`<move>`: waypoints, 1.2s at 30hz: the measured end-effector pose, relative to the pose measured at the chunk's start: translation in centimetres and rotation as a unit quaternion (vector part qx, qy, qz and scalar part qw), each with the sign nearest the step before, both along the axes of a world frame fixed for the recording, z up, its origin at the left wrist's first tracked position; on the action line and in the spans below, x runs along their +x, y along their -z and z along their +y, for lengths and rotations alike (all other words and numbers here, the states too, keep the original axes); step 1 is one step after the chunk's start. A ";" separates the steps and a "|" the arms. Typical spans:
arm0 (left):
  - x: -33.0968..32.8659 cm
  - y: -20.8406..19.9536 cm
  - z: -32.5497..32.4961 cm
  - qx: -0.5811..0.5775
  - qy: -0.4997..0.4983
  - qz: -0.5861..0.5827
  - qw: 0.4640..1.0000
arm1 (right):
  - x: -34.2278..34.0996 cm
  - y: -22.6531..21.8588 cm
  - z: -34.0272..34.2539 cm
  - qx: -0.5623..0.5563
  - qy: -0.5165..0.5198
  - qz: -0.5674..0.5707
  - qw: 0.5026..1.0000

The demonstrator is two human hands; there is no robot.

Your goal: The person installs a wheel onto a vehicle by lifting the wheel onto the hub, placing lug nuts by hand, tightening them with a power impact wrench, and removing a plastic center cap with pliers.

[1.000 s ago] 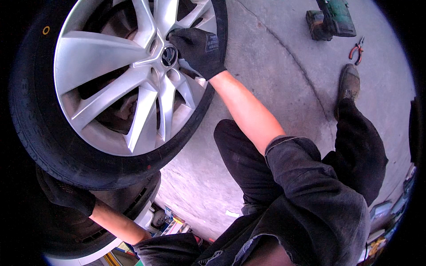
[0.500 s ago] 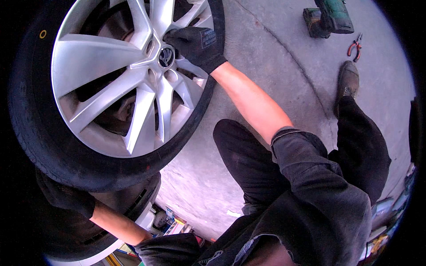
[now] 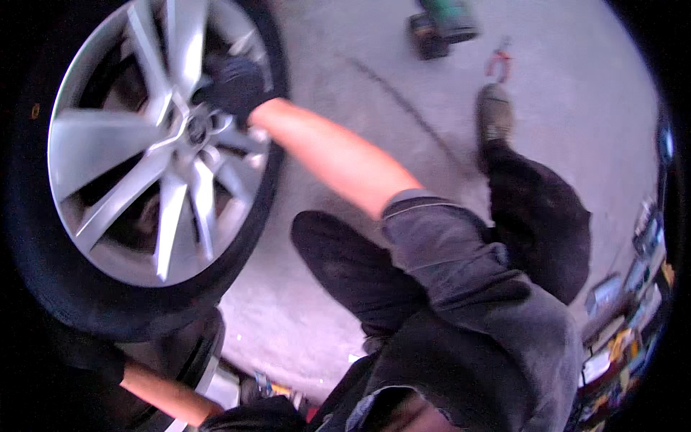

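Note:
A car wheel with a silver multi-spoke rim and black tyre stands upright at the left. My right hand, in a black glove and blurred by motion, lies on the spokes just above and right of the hub, fingers curled over a spoke. My bare right forearm runs back to a grey sleeve. My left forearm shows at the lower left, below the tyre. A dark gloved shape at the bottom edge is probably my left hand; what it holds is hidden.
Concrete floor. A green and black power tool and red-handled pliers lie at the top. My shoe and dark trouser legs fill the right. A second wheel lies under the first. Cluttered shelves line the right rim.
My right hand slid from the hub centre up and to the right onto the spokes. The view swung, so the wheel sits further left and the picture is blurred.

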State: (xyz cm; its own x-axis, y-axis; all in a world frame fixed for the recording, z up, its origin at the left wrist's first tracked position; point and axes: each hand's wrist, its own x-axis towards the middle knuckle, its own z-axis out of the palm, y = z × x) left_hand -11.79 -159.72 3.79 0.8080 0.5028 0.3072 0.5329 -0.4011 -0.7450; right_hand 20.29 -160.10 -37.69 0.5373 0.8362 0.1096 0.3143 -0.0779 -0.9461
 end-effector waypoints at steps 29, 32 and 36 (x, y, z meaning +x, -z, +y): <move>7.9 1.6 -2.7 -0.092 0.083 -0.110 0.986 | 0.0 10.6 -27.7 -0.106 -0.004 0.586 0.803; 8.5 2.2 -2.6 -0.070 0.078 -0.084 0.991 | -0.6 3.5 -22.1 0.045 -0.110 0.553 0.825; 8.7 1.6 -2.8 -0.092 0.092 -0.058 0.990 | 0.8 -1.7 -17.1 0.060 -0.096 0.253 0.961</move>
